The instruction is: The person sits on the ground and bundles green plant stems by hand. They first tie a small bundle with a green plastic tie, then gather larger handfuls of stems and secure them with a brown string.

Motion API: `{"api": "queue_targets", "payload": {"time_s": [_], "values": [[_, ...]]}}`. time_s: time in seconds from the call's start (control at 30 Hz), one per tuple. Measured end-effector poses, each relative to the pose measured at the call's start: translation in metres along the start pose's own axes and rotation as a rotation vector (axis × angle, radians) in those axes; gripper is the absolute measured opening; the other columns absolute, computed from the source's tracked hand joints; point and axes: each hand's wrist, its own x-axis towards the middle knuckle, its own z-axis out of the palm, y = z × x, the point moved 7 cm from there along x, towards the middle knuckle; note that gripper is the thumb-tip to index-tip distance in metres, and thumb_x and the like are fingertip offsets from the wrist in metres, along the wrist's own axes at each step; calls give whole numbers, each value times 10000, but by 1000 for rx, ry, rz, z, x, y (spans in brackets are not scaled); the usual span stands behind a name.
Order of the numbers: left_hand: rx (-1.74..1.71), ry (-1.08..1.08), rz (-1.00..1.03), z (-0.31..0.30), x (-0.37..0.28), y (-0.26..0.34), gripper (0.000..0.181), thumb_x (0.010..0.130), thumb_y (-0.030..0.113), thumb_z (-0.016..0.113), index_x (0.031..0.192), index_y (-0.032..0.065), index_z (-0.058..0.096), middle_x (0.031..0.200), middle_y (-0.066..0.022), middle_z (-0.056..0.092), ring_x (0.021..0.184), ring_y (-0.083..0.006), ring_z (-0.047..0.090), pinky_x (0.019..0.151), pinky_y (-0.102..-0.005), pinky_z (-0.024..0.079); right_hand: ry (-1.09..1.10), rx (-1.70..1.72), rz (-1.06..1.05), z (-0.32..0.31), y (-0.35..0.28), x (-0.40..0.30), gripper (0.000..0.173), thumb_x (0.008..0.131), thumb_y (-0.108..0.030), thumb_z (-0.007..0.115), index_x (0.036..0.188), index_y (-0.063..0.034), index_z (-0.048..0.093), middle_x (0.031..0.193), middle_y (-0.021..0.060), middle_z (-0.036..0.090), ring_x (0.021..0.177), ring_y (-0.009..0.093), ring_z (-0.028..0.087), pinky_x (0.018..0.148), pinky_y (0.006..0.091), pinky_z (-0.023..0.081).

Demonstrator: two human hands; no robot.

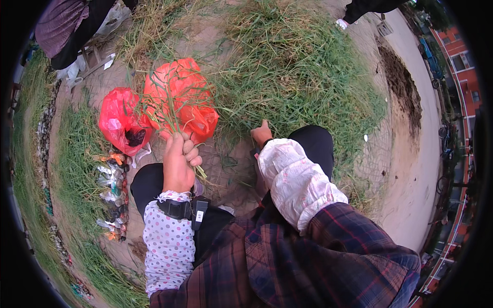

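Observation:
My left hand (179, 163) is closed around a thin bunch of green grass stalks (172, 117), whose leafy tops spread upward and cut ends stick out below the fist. Behind the stalks lies a large orange-red plastic bag (178, 73). To its left, a smaller red plastic bag (118, 102) gapes, with something dark inside. My right hand (262, 134) is at the near edge of a broad heap of cut grass (296, 77), just past my knee. One finger points out toward the heap; the other fingers are mostly hidden, so whether they grip anything is unclear.
Several small tied bundles in plastic (114, 192) line the paving at left, beside a strip of grass (75, 154). One person (63, 23) is at the upper left; another person's dark sleeve (369, 8) shows at top right. Dark soil (400, 82) borders the road (427, 127).

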Motion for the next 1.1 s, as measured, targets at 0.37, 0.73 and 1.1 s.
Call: {"api": "queue_targets", "payload": {"time_s": [0.37, 0.73, 1.1], "values": [[-40, 0, 27, -4, -1, 0, 156, 941, 251, 431, 825, 147, 423, 584, 72, 250, 468, -46, 244, 408, -203, 226, 29, -116, -414, -21, -88, -62, 221, 752, -154, 495, 903, -94, 644, 843, 196, 624, 815, 385, 586, 717, 450, 463], [-60, -82, 55, -3, -10, 5, 203, 950, 295, 399, 805, 154, 417, 575, 82, 249, 452, -36, 220, 400, -208, 211, 401, 129, -726, -188, -186, -95, 175, 838, -188, 499, 828, -29, 571, 768, 202, 599, 739, 390, 566, 644, 445, 438], [-127, -113, 52, -4, -7, -1, 205, 944, 317, 412, 810, 163, 422, 559, 79, 249, 433, -45, 230, 376, -217, 228, 261, 639, -1062, -321, -363, -198, 116, 837, -103, 528, 782, -18, 584, 615, 19, 550, 527, 87, 489, 480, 256, 401]]}}
